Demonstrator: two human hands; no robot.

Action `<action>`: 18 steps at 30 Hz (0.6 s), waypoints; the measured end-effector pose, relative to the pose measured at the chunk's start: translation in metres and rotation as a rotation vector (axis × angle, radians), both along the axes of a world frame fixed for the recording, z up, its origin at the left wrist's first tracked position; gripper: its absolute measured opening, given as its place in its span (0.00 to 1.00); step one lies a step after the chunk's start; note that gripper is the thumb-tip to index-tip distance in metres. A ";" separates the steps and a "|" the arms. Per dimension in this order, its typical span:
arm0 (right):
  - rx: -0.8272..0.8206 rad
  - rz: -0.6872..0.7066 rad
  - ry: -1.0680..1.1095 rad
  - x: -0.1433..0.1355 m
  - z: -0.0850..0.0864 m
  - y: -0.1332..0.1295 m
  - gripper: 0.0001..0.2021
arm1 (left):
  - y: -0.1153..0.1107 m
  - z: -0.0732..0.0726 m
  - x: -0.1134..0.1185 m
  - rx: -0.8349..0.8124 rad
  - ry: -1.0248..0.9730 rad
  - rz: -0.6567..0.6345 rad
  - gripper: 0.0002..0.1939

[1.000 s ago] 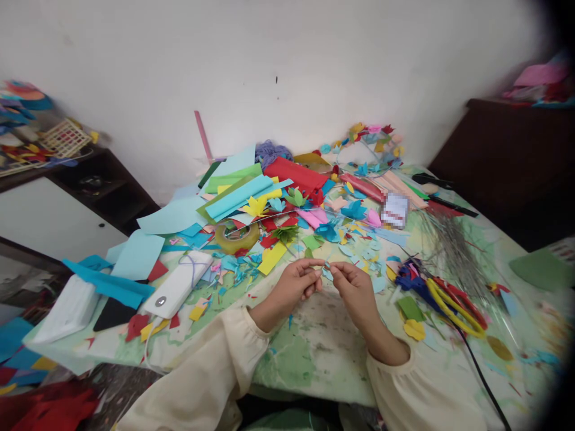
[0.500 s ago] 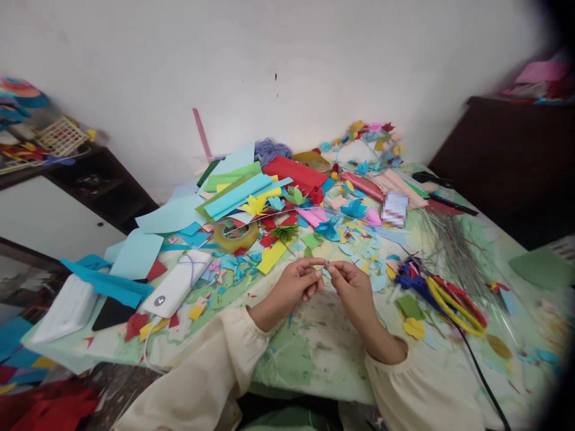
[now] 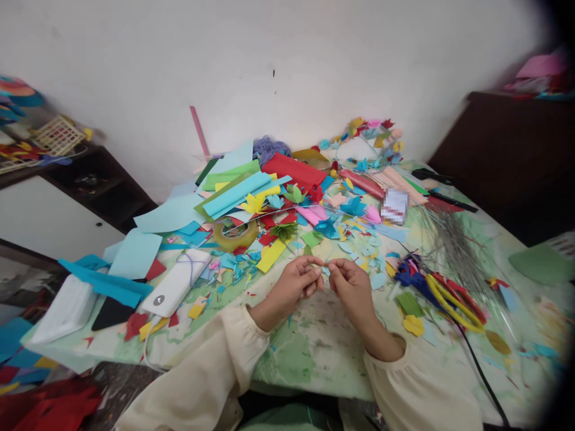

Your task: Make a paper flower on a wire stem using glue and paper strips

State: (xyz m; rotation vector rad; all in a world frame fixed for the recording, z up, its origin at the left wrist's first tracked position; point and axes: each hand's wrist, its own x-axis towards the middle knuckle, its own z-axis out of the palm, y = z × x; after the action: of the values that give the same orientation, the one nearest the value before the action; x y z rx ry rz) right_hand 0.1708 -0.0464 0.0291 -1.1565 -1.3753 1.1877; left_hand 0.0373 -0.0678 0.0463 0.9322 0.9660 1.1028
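Note:
Near the front middle of the table, my left hand (image 3: 294, 286) and my right hand (image 3: 353, 287) meet at the fingertips. Both are closed in a pinch around something small and thin, too small to make out. A bluish bit shows just under the touching fingertips. Just beyond my hands lie a yellow paper strip (image 3: 271, 256), a green paper flower (image 3: 284, 230) and scattered paper scraps. A long pale stem or wire (image 3: 278, 211) arches over the pile behind them.
Tape roll (image 3: 234, 234) and white power bank (image 3: 177, 286) lie to the left. Right of my hands are yellow-handled pliers (image 3: 453, 304), a bundle of thin wires (image 3: 462, 251) and a black cable (image 3: 483, 374). Rolled crepe paper (image 3: 294, 172) is heaped at the back by the wall.
My fingertips have shifted slightly, still pinched together at the same spot. The whole view has moved a little. Nothing on the table has visibly moved.

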 end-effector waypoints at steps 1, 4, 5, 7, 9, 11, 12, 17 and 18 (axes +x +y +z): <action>0.003 -0.005 -0.002 -0.001 0.001 -0.001 0.11 | 0.000 0.000 0.000 0.004 -0.002 -0.008 0.18; 0.014 -0.002 -0.004 -0.002 0.003 -0.002 0.11 | -0.001 0.000 0.000 0.014 -0.006 -0.028 0.23; 0.018 0.003 -0.002 -0.003 0.004 -0.002 0.11 | -0.001 -0.001 0.000 0.017 -0.006 -0.037 0.24; 0.022 0.014 0.005 -0.003 0.005 -0.003 0.11 | 0.000 -0.001 0.000 0.022 -0.004 -0.049 0.24; 0.022 0.023 0.018 -0.003 0.003 -0.003 0.11 | 0.000 -0.002 -0.001 0.024 0.001 -0.043 0.23; 0.023 0.031 0.036 -0.003 0.001 -0.003 0.11 | 0.001 -0.004 -0.001 0.018 0.008 -0.027 0.24; 0.024 0.034 0.045 -0.003 0.000 -0.003 0.11 | 0.002 -0.004 -0.001 0.013 0.010 -0.022 0.24; 0.016 0.038 0.040 -0.002 -0.001 -0.002 0.11 | 0.003 -0.006 -0.001 0.008 0.010 -0.006 0.23; 0.013 0.042 0.031 -0.002 0.000 -0.001 0.11 | 0.003 -0.007 -0.001 0.014 0.011 0.003 0.22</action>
State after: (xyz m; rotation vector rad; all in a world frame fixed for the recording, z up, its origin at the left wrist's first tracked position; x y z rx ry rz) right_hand 0.1684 -0.0475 0.0287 -1.1008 -1.3874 1.2201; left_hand 0.0368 -0.0651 0.0398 0.9489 0.9704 1.1093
